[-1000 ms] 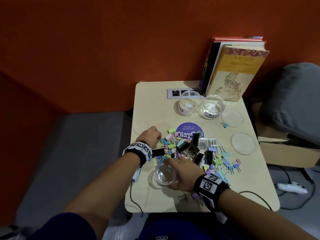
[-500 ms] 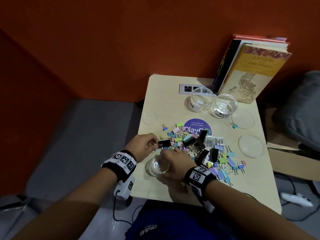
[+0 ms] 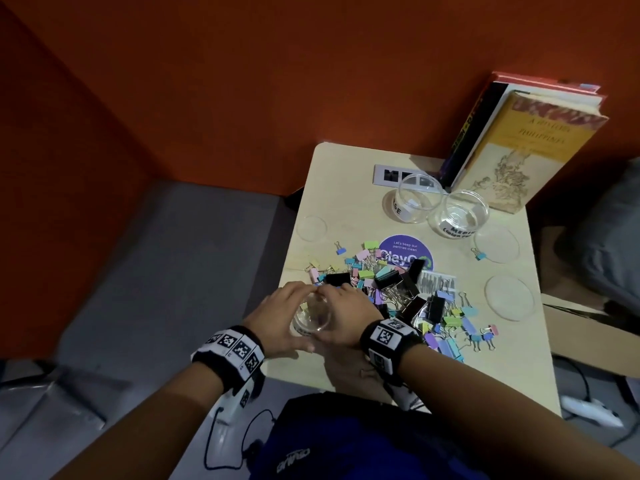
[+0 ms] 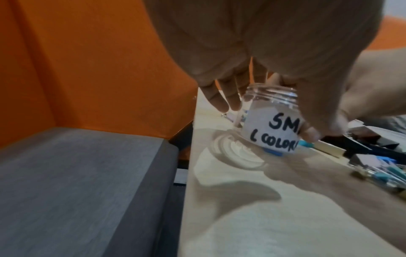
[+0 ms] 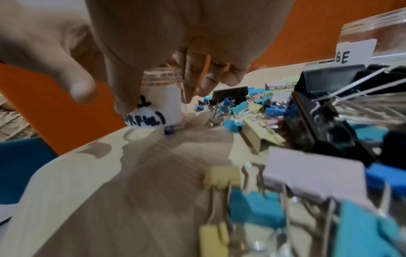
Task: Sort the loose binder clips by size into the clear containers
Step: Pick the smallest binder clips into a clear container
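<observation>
Clear plastic jar (image 3: 310,320), probably light and slick; best held by its sides. My right hand (image 3: 346,317) clasps it; left hand (image 3: 277,317) cups the opposite side, grip unclear.

It looks like an office or shared work corner: orange walls (image 3: 242,81), a small pale table (image 3: 346,188) with a socket panel (image 3: 384,174) set in, a round sticker (image 3: 405,249) about clean pantries, books (image 3: 530,150) leaning behind

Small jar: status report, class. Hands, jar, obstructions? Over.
Hands: left hand and right hand wrapped round small jar. At jar's base a blue clip; inside or under, cannot tell. On its right, clip pile crowds close.
</observation>
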Action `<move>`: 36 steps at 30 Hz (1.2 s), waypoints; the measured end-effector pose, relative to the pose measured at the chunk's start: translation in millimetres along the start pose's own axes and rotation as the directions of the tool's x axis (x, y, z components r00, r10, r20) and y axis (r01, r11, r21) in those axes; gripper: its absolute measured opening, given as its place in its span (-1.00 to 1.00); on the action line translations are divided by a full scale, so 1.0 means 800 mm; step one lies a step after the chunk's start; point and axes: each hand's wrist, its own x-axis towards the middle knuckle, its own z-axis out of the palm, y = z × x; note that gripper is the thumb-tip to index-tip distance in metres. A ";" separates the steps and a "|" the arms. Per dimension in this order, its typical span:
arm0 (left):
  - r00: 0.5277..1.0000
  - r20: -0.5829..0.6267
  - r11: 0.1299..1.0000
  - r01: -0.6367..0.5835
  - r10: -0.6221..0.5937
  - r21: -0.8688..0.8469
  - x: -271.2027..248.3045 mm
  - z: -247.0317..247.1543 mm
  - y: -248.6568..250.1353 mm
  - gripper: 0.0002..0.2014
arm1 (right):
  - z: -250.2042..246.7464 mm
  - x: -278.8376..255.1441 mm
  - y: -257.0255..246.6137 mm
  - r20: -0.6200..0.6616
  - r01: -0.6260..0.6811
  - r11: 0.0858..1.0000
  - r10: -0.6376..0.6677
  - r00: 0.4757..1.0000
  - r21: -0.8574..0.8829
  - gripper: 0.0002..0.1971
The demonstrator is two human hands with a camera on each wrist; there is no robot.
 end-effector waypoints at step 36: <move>0.957 -0.098 0.951 0.255 -0.274 -0.174 0.024 -0.006 -0.024 -0.15 | -0.059 0.099 0.041 -0.023 -0.194 0.973 0.192 0.981 -0.128 -0.79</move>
